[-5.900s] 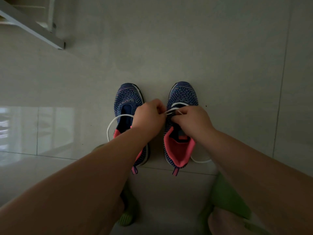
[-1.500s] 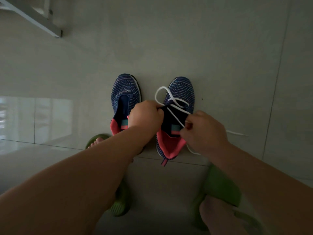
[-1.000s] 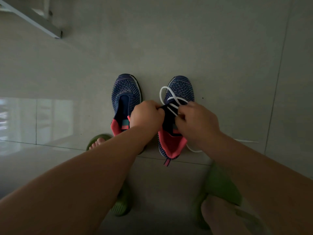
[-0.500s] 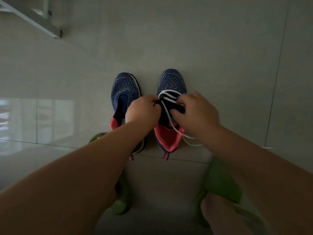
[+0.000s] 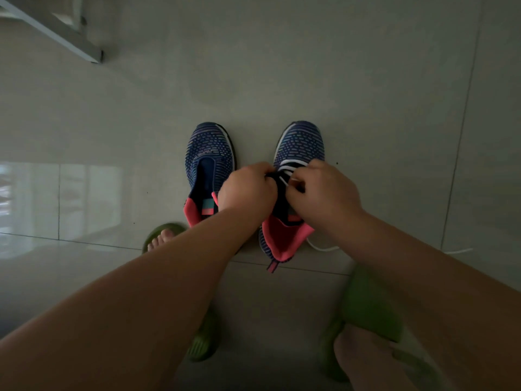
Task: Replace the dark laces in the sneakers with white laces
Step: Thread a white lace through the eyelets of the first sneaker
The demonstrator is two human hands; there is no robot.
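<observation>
Since the last look the loose loop of white lace [image 5: 290, 166] that stood up over the toe has been drawn down flat into short bars across the right sneaker [image 5: 298, 142], and both hands have closed in over its throat. Both sneakers stand side by side, toes away, on the tiled floor [image 5: 366, 94]. The left sneaker [image 5: 210, 148] shows no lace at all, its tongue bare. Each shoe looks light, with a soft knit upper and a pink padded collar that would give under a squeeze, so it is likely best steadied by the stiffer eyelet edge. The left hand [image 5: 246, 187] is curled in a grip on the dark edge of the right sneaker beside the lacing. The right hand [image 5: 324, 190] is curled too, its grip apparently pinched on the lace, though the fingertips are hidden. The lace is thin, limp and probably a bit slick; its tail trails out on the floor behind the right wrist, so the firm tip is the part to hold for threading.
</observation>
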